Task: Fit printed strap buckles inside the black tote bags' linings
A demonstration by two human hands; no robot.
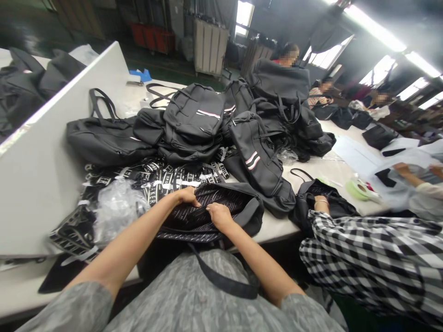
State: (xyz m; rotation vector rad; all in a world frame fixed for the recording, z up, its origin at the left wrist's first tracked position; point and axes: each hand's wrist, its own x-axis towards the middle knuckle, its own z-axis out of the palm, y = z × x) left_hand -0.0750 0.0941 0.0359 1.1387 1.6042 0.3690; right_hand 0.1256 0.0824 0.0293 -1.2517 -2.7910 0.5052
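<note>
A black bag (254,210) lies unzipped at the table's front edge, its dark lining printed with rows of small white lettering. Over the left part of its opening, my left hand (188,197) is closed on the lining near the rim. My right hand (220,216) pinches the lining a little to the right and nearer to me. The fingertips of both hands are partly hidden in the folds. A black strap (224,281) from the bag hangs down across my grey apron (173,295).
Black backpacks (194,115) are heaped behind the bag. Black-and-white printed pouches (162,180) and a crumpled clear plastic bag (119,207) lie at left, beside a white partition (69,120). At right, a co-worker in a checked sleeve (363,244) reaches into another black bag (304,198).
</note>
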